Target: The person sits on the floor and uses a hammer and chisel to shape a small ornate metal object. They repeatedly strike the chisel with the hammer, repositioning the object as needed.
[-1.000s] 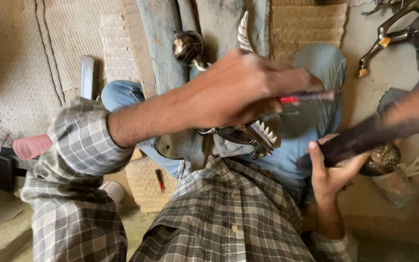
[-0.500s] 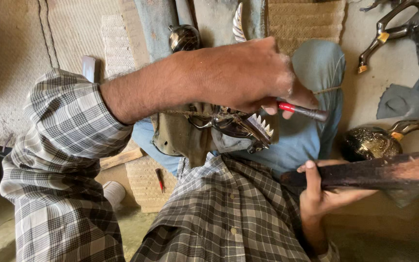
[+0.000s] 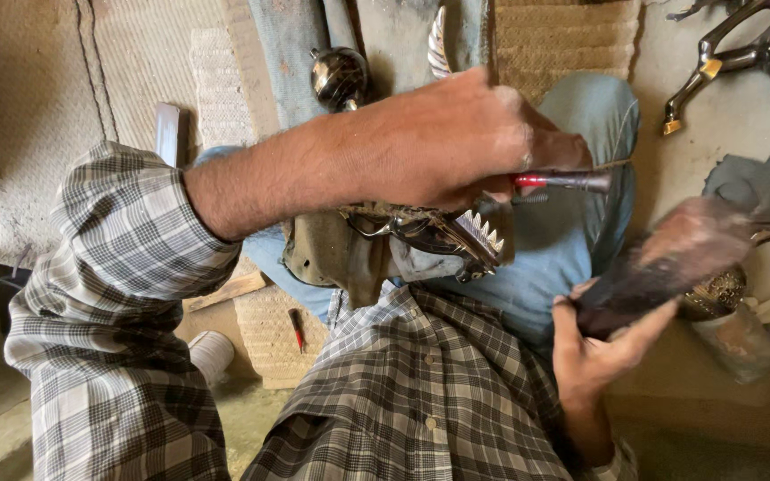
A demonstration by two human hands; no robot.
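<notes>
Pretty much the whole middle of the shot is taken up by the lap in blue jeans point(image 3: 572, 258) and the checked shirt point(image 3: 421, 392), with woven mats point(image 3: 135, 80) spread over the floor behind. Across the lap a dark metal ornament point(image 3: 430, 233) with a toothed, spiky edge is laid, resting on a scrap of olive cloth point(image 3: 327, 254), just under the left forearm. The left hand point(image 3: 474, 142) is closed tight round a slim punch-like tool with a red band point(image 3: 563, 181), the tip pointed out past the ornament rather than set on it. The right hand point(image 3: 594, 352) is wrapped, fingers curled, round the lower end of a dark wooden mallet point(image 3: 661, 263), which is blurred and raised beside the thigh, apart from the tool. How far the chasing is along can only be judged loosely: the teeth are already shaped and the surface looks partly worked, but tool and mallet being in hand suggests more is left. Off to the side, a shiny metal ball point(image 3: 339, 76), brass-tipped figure legs point(image 3: 715, 62) and a small red-handled tool point(image 3: 297, 328) on the mat are seen.
</notes>
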